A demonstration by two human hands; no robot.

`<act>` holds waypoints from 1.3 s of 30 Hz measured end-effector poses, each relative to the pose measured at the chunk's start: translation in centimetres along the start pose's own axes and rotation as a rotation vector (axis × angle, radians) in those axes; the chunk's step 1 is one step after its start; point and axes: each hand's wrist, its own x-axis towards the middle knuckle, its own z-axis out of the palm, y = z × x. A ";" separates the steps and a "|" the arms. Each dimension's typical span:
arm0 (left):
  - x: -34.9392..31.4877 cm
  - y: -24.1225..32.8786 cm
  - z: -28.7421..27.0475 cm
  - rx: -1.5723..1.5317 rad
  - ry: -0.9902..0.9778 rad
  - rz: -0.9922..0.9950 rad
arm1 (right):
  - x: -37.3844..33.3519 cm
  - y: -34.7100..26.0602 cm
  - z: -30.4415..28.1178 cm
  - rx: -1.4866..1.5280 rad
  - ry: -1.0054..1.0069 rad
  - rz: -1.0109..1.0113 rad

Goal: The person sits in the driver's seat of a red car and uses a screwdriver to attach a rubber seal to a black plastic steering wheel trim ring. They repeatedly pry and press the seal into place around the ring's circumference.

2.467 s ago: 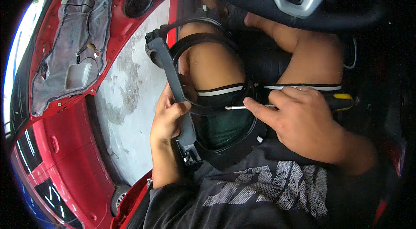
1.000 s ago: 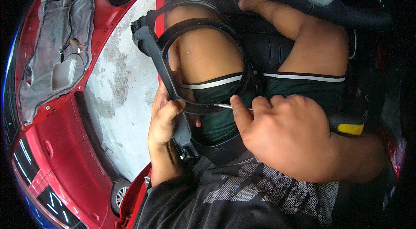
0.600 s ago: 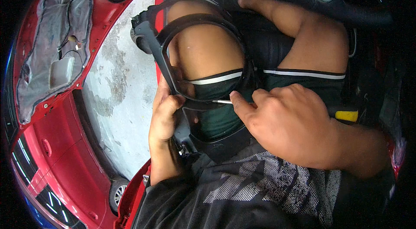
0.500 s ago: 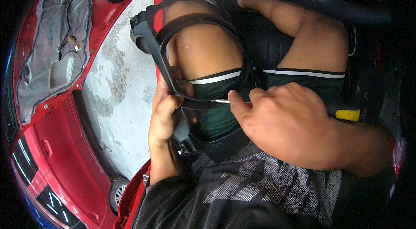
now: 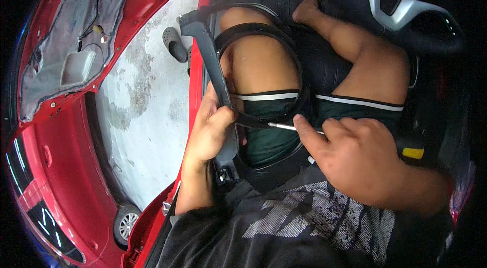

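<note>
A black plastic car trim panel [image 5: 212, 65] with a large round ring [image 5: 300, 73] lies across my lap, and my bare thigh shows through the opening. My left hand [image 5: 209, 131] is closed around the panel's left side, thumb on top, some fingers hidden beneath. In my right hand [image 5: 357, 159] is a screwdriver with a thin metal shaft [image 5: 284, 126]; its handle is hidden in my fist. The index finger stretches along the shaft. The tip points left at the ring's lower edge; whether it touches, I cannot tell.
A steering wheel [image 5: 401, 12] is at the far right. On the left stands an open red car door [image 5: 139, 2] with its inner side bare. A grey clog [image 5: 175, 45] rests on the floor. Another red car [image 5: 66, 166] is beyond. A yellow object [image 5: 413, 153] lies by my right forearm.
The whole view has shifted, bringing the clog into sight. The ring and both hands appear slightly further right and lower. More of the screwdriver's shaft shows now.
</note>
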 end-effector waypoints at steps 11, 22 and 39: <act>-0.1 0.7 -0.6 -0.056 -0.030 0.014 | 0.2 0.5 -1.3 0.162 -0.147 0.077; 1.1 0.3 -2.7 -0.175 -0.078 -0.025 | 2.5 2.1 2.4 0.534 0.130 0.131; 0.4 8.7 -2.4 1.566 0.075 0.520 | 6.0 2.6 7.6 0.434 0.240 -0.145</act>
